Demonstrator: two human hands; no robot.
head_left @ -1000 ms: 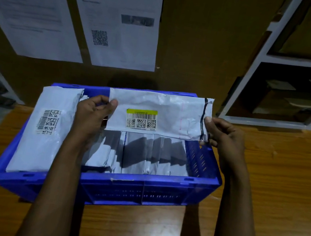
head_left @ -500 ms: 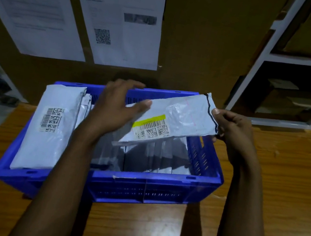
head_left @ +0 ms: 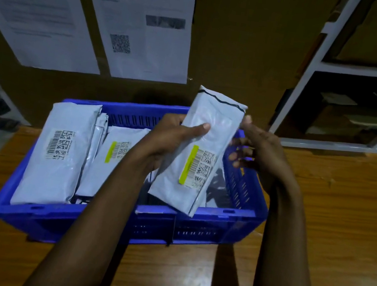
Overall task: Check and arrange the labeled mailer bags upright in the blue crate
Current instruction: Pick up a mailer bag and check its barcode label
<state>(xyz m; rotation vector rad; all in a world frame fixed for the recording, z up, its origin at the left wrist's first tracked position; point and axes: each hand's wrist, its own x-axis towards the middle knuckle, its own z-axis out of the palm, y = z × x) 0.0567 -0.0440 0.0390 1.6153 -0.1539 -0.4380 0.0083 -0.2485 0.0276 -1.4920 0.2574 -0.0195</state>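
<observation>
The left hand [head_left: 171,137] and right hand [head_left: 259,152] both grasp a white mailer bag [head_left: 209,144] upright over the blue crate [head_left: 205,230]; print on its yellow-edged barcode label [head_left: 197,167] is illegible.

Dim all over, with the light coming from overhead, it seems. A pale glare smears across the wooden table [head_left: 175,275], and the raised mailer bag [head_left: 207,141] shines brightest. The shelf [head_left: 369,69] on the right sinks into deep shadow. The wall papers [head_left: 145,35] are soft, their print unreadable, and straight edges bow toward the corners.
</observation>
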